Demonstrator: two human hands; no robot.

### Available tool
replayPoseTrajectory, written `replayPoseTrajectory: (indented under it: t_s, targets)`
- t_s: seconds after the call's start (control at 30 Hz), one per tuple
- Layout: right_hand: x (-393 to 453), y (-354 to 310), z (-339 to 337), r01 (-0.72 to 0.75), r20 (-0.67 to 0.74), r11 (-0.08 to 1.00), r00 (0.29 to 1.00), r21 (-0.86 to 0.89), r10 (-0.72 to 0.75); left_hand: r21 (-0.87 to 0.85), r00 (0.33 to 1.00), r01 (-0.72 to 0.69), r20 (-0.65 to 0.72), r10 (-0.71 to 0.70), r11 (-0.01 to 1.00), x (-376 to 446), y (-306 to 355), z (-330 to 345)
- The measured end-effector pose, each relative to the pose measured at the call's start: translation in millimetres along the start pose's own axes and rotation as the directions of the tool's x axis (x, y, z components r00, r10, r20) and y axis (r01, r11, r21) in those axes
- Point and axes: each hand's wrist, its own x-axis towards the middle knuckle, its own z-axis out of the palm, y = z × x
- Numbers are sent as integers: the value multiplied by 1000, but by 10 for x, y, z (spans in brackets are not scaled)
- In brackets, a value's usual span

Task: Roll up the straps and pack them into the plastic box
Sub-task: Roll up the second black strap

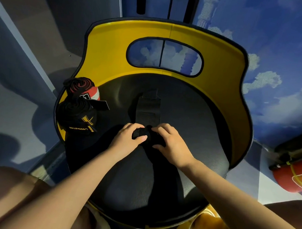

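Note:
A black strap (147, 110) lies flat on the black seat of a yellow-backed chair (159, 171), running away from me. Its near end is wound into a small roll (149, 135). My left hand (127, 139) grips the roll's left side with curled fingers and thumb. On the right side my right hand (171, 144) grips the same roll. Two rolled straps sit at the seat's left edge: a red, white and black one (85, 90) and a black one with yellow lettering (79, 116). No plastic box is in view.
The chair's yellow backrest (106, 53) curves round the far side and has an oval opening. A red cylinder (296, 176) lies on the floor to the right. My knees show at the bottom corners.

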Motion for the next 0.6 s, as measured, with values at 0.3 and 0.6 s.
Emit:
replayPoseTrajectory:
  t_s: [0.3, 0.6]
  targets:
    - [-25, -22, -162, -67, 157, 985, 987, 161, 41, 330, 993, -119, 48, 109, 936, -150, 2, -48]
    - [-51, 2, -232, -282, 367, 910, 916, 304, 161, 310, 954, -283, 187, 234, 908, -171, 39, -95]
